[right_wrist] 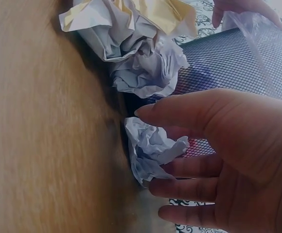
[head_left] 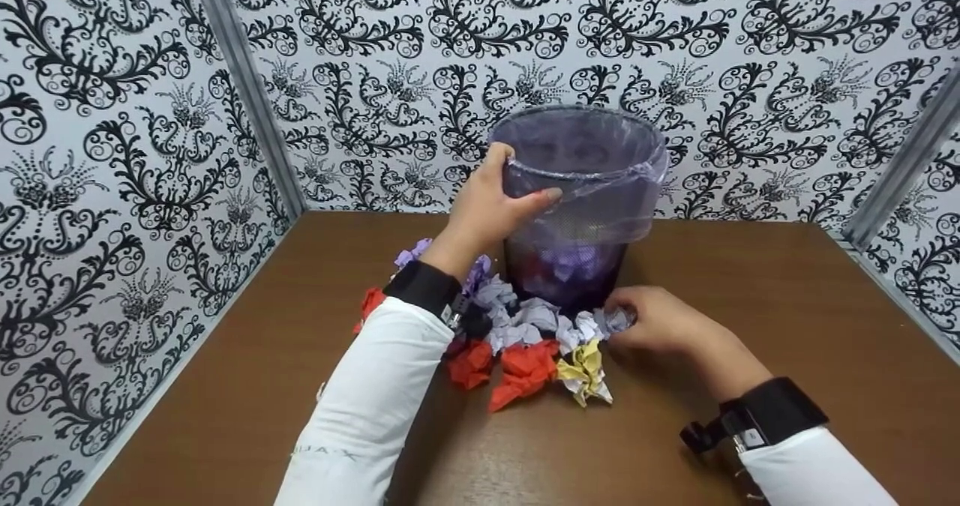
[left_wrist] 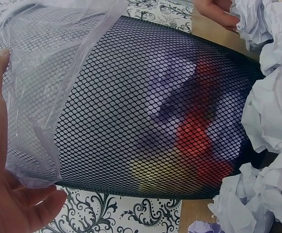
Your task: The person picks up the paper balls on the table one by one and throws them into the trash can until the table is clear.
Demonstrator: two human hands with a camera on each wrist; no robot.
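My left hand (head_left: pixel 491 199) grips the rim of a black mesh wastebasket (head_left: pixel 566 262), its thumb over the front of the clear plastic liner (left_wrist: pixel 39 92). The basket leans a little, and crumpled red, yellow and purple-white paper (left_wrist: pixel 194 136) shows through its mesh. At the basket's foot on the right, my right hand (head_left: pixel 656 322) reaches down with thumb and fingers spread about a crumpled white paper ball (right_wrist: pixel 150 148). The fingertips (right_wrist: pixel 167 187) come right to the ball's edge. Its index finger is partly hidden behind the thumb and the paper.
Crumpled white paper balls (head_left: pixel 536 315) lie along the front of the basket. Before them are red paper balls (head_left: pixel 525 371) and a yellow-and-white one (head_left: pixel 585 375); purple ones (head_left: pixel 412 253) lie to the left. Patterned walls (head_left: pixel 420 34) enclose the brown table (head_left: pixel 750 281).
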